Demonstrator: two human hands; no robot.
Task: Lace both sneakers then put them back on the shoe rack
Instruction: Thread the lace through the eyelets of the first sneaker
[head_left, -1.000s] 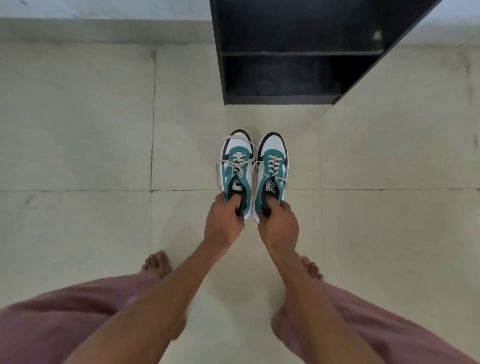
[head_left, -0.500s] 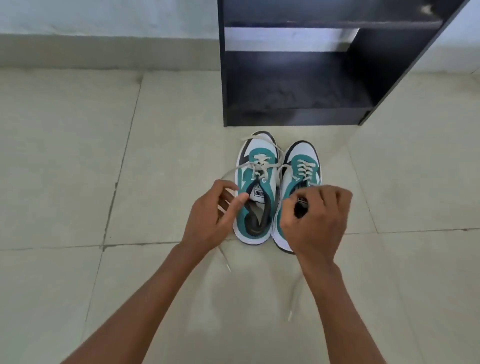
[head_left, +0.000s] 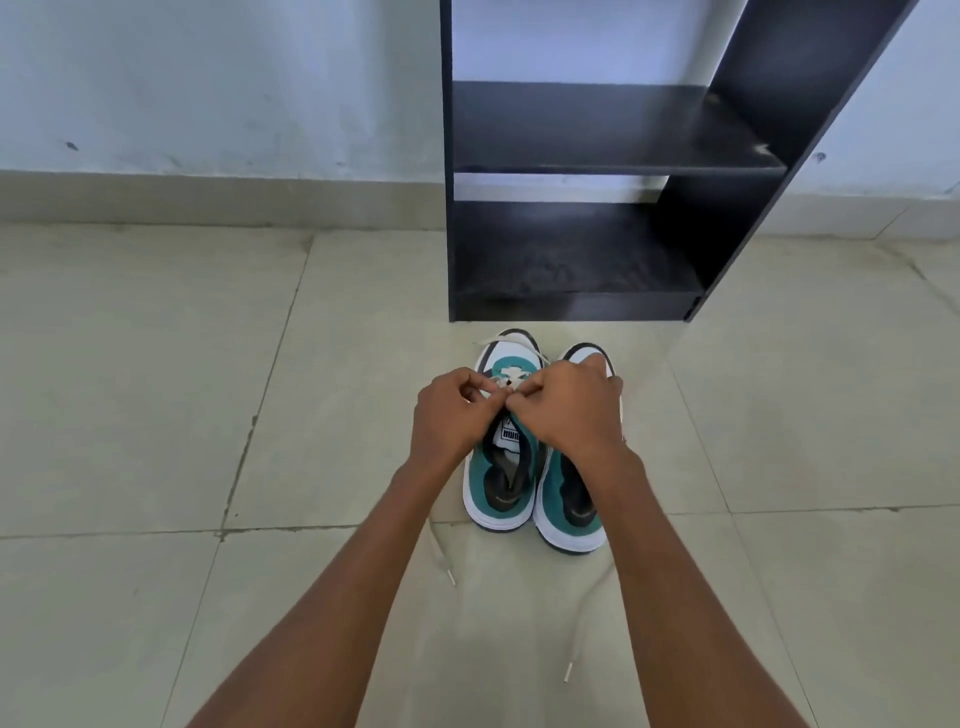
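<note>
Both hands are pinching the lace over the left sneaker (head_left: 500, 467)'s tongue, left hand (head_left: 451, 415) at nine o'clock, right hand (head_left: 566, 410) at three, working it through an eyelet, I judge; shoe rack (head_left: 582, 218) is waiting at twelve.

Soft even daylight, sharp focus, wide-angle edge bending.

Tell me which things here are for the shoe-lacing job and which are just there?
For the job:
- left sneaker, with both hands pinching its laces
- right sneaker
- loose lace ends trailing on the floor
- black shoe rack, shelves bare
- left hand, right hand

Just there:
- tiled floor
- wall
</note>
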